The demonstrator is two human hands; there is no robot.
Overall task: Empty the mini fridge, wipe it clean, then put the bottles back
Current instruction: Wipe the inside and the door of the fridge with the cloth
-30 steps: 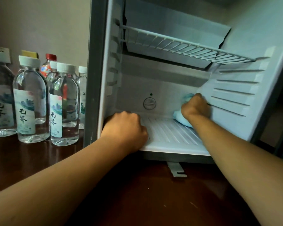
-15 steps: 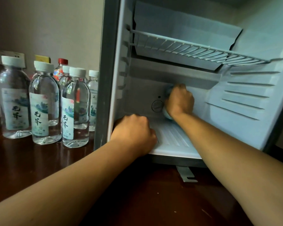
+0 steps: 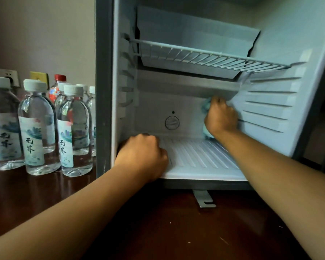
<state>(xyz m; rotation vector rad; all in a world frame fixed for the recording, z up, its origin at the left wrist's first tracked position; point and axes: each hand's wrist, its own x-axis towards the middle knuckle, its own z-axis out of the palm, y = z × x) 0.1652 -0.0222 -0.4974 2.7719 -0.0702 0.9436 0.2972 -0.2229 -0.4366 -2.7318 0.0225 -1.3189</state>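
We have emptied the mini fridge (image 3: 270,113); the water bottles (image 3: 74,128) stand beside it. Our right hand (image 3: 220,117) grips the blue cloth (image 3: 205,106) against the back wall, our left hand (image 3: 142,156) rests curled, holding nothing, on the floor edge. Wiping goes on; restocking remains.

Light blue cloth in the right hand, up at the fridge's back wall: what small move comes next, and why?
Probably sweep the light blue cloth sideways along the white back wall toward the round thermostat dial. The right hand presses it near the right corner under the ledge, the left hand braces on the ribbed white fridge floor, and the clear plastic water bottles stand outside.
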